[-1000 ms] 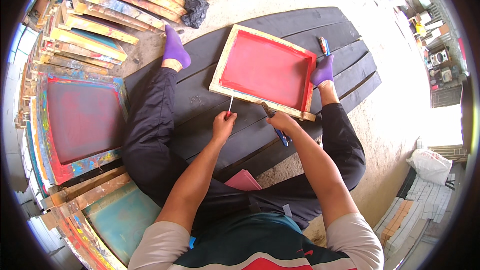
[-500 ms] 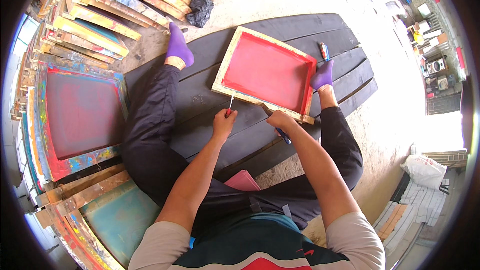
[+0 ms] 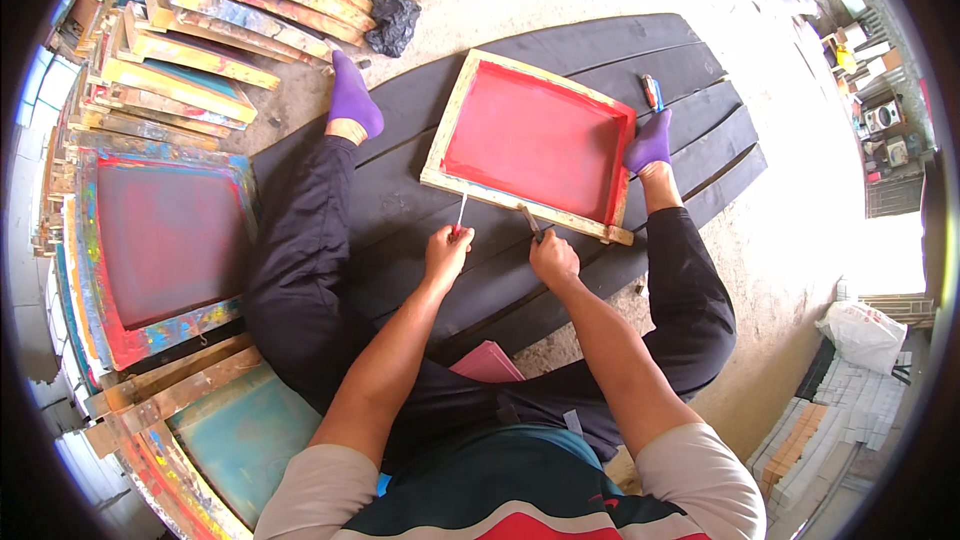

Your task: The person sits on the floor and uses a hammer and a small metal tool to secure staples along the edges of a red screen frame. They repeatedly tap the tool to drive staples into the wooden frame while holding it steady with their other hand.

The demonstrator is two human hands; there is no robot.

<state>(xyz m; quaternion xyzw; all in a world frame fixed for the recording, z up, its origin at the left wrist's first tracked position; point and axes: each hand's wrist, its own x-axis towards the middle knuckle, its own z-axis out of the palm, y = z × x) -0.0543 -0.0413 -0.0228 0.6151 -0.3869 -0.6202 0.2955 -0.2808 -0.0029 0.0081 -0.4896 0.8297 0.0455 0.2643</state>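
Observation:
A wooden screen-printing frame (image 3: 540, 140) with red-stained mesh lies tilted on black boards between my feet. My left hand (image 3: 447, 257) is closed around the red handle of a screwdriver (image 3: 463, 209). Its pale shaft points up to the frame's near edge, close to the left corner. Right of it, my right hand (image 3: 554, 260) grips a dark metal hand tool (image 3: 529, 221) whose tip reaches the same edge; its handle is hidden in my fist, and I cannot tell its exact kind. Whether either tip touches the wood is unclear.
Black boards (image 3: 395, 202) lie beneath. A red-and-blue object (image 3: 653, 93) sits by my right foot. Paint-stained frames (image 3: 170, 312) lean at left; more frames (image 3: 180, 90) and a black plastic bag (image 3: 393, 20) are farther off. A white bag (image 3: 865, 334) stands at right.
My right hand has moved slightly left and down and turned, so the tool's blue handle no longer shows. The left hand has shifted slightly down, still holding the screwdriver.

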